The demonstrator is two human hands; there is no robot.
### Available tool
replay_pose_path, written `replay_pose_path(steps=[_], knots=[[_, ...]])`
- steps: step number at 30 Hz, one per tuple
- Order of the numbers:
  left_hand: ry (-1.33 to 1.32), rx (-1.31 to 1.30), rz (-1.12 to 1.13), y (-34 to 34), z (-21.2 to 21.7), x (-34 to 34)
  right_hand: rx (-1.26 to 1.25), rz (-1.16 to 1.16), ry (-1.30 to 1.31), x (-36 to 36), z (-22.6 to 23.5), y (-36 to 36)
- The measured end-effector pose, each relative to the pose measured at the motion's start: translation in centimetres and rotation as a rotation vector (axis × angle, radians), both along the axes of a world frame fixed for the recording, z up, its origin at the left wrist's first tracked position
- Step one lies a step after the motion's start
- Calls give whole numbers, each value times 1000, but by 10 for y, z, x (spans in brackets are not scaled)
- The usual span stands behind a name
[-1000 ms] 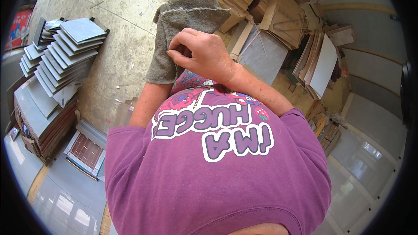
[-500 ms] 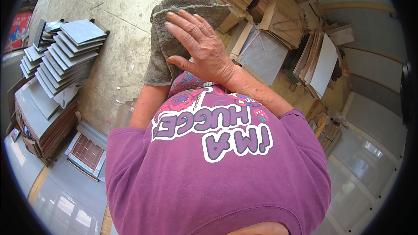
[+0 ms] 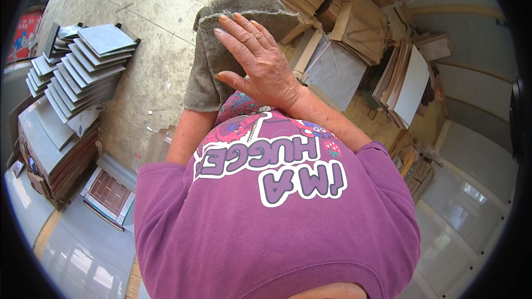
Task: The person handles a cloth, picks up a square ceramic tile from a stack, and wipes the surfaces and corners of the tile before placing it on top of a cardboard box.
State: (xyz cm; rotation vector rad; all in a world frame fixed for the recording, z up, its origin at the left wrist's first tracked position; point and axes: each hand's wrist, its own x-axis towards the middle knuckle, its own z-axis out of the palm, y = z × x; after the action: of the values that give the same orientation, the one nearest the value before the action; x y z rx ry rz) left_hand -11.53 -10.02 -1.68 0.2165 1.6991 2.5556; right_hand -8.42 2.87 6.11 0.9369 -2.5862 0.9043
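Grey-brown cloth hangs draped over the hidden left hand, the right hand lying flat on it, fingers spread apart, tile stacks left.

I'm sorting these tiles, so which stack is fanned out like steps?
The grey tile stack on the person's left, beside the concrete floor; its tiles are staggered, unlike those leaning at right.

The person wears a purple short-sleeved T-shirt with white, purple-outlined lettering across the chest and a pink-and-red cartoon print above it. Both forearms are bare below the sleeves.
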Motion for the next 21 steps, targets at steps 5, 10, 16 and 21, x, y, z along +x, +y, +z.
replay_pose_path(steps=[5, 10, 16, 21], knots=[[86, -171, 28, 1, 8, 1, 16, 16, 13, -2, -2, 1], [239, -442, 75, 1, 19, -6, 75, 30, -11, -7, -9, -1], [365, -629, 80, -2, 31, -14, 58, 130, -26, -5, 3, -3], [434, -773, 52, -19, 43, -6, -61, 101, 67, -19, 15, 5]])
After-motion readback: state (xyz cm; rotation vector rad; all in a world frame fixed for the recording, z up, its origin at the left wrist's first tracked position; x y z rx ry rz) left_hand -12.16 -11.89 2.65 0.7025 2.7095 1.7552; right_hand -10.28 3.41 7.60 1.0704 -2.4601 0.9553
